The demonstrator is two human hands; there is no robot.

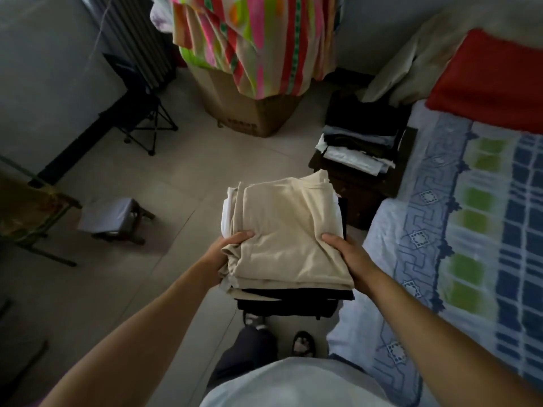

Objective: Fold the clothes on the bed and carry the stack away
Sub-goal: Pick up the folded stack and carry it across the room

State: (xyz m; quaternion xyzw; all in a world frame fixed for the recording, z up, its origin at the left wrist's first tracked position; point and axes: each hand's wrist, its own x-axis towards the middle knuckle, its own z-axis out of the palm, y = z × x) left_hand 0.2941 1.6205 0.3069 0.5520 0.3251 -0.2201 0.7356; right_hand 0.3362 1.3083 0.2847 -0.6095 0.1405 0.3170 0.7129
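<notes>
The bed fills the right side of my view, covered in a blue patterned sheet with green squares and a red blanket at upper right. At top centre a striped cloth drapes over a cardboard box; the box carries dark print that I cannot read. Right of centre a dark stool holds another pile of folded clothes.

Both my forearms reach forward from the bottom corners toward frame centre, over the tiled floor. Between them I hold the stack of folded clothes in the air just left of the bed edge, beige on top, black layers beneath. My left hand grips its left edge, thumb pressed on top, fingers hidden underneath. My right hand grips the right edge the same way.
</notes>
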